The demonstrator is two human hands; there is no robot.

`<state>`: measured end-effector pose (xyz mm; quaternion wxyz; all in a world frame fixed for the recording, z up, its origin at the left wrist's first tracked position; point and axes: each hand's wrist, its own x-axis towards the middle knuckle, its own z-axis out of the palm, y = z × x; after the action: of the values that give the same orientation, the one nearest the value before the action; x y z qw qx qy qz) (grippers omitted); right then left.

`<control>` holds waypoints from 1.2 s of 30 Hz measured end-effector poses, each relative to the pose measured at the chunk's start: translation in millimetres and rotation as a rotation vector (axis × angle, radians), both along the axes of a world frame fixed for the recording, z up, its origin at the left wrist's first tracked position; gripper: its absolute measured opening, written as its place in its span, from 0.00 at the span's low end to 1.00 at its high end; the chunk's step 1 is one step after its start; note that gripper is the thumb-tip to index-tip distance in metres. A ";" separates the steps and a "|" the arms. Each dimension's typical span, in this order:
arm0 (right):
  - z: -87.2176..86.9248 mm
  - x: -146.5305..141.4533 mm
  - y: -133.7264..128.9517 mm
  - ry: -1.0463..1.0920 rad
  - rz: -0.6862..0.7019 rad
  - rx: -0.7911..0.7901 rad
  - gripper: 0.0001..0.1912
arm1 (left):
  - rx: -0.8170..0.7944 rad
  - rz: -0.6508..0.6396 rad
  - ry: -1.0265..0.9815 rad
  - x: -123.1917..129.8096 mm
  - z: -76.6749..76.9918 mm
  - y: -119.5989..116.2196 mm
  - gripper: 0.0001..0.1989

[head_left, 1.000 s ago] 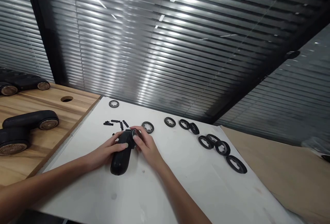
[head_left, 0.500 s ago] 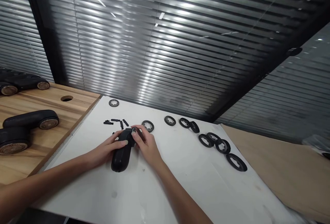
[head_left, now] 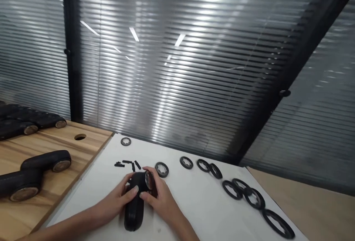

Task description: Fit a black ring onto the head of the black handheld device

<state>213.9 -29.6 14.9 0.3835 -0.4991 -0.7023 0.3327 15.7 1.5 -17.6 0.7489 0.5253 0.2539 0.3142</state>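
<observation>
White sheet [head_left: 199, 204], hands [head_left: 115, 194] [head_left: 162, 200] around black casing [head_left: 134, 215]

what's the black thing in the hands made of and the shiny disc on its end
The black body looks like moulded rubber or plastic: matte, dull highlights. The disc looks like polished metal, going by its bright rim, though it could be glass.

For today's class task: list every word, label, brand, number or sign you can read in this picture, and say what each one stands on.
None can be read.
The round metal face of the black handle between the left hand and right hand is too small and glary to read.
So is the metal end of the second black handle on the wooden board.
The black rings show no lettering.
</observation>
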 end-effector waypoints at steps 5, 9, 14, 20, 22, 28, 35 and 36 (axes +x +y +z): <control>-11.0 1.4 6.2 -0.011 -0.064 0.007 0.35 | 0.011 0.023 -0.032 4.1 -7.1 1.5 0.48; -15.5 2.1 8.8 -0.026 -0.091 0.033 0.32 | 0.007 0.007 -0.042 5.8 -10.3 3.0 0.48; -10.8 2.6 6.9 -0.024 -0.058 0.053 0.32 | 0.071 -0.022 0.002 2.7 -4.0 1.5 0.48; 0.8 -5.2 2.1 0.040 -0.030 0.022 0.32 | 0.157 -0.050 0.020 -3.9 1.5 -1.7 0.42; 1.0 -7.5 2.6 0.040 -0.086 -0.011 0.27 | 0.142 -0.039 0.055 -4.9 3.6 -2.0 0.42; -2.0 -7.0 3.5 0.082 -0.065 -0.027 0.25 | 0.104 -0.085 0.104 -8.9 11.7 -4.9 0.43; 2.6 -3.4 -0.3 0.130 0.060 -0.019 0.30 | 0.129 -0.125 0.086 -10.7 10.7 -5.3 0.43; 3.1 -3.6 -0.6 0.120 0.061 -0.022 0.30 | 0.133 -0.125 0.085 -10.2 10.9 -5.0 0.42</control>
<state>210.4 -30.2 17.9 0.4090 -0.4610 -0.6892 0.3812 5.5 -3.5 -6.7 0.7191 0.6015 0.2308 0.2605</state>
